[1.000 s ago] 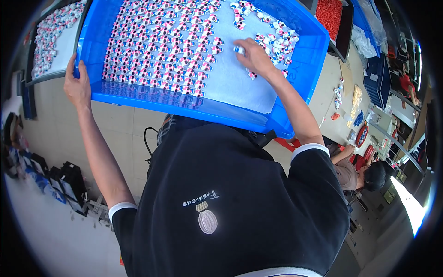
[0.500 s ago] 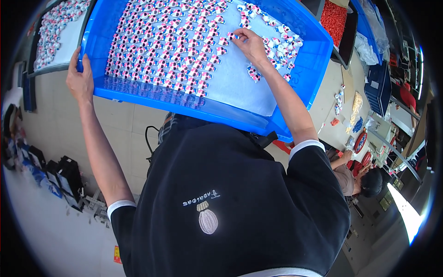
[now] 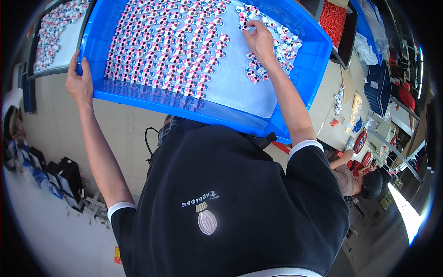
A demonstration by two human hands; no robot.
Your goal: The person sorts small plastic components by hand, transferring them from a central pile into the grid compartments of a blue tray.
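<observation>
A large blue plastic tray (image 3: 159, 102), lined with a white sheet, sits in front of me. Small white, pink and blue figures with dark eye-like spots (image 3: 159, 55) lie in close rows over its left and middle parts. Loose figures (image 3: 285, 46) are heaped at the right. My left hand (image 3: 80, 83) grips the tray's left rim, thumb and forefinger showing along the edge. Over the gap between rows and heap is my right hand (image 3: 259, 40); its thumb and forefinger close round a small figure (image 3: 242, 27) at the heap's left edge, partly covered by the fingertips.
Beyond the left rim stands a dark tray (image 3: 69, 39) of similar figures. A bin of red pieces (image 3: 332, 23) is at the upper right. Farther right, a co-worker (image 3: 357, 180) sits at a table (image 3: 330, 117) with small parts. Black crates (image 3: 69, 177) stand at lower left.
My right hand has moved up and right from the end of the rows to the loose figures. The figure it held now lies in the rows. My left hand stays on the rim.
</observation>
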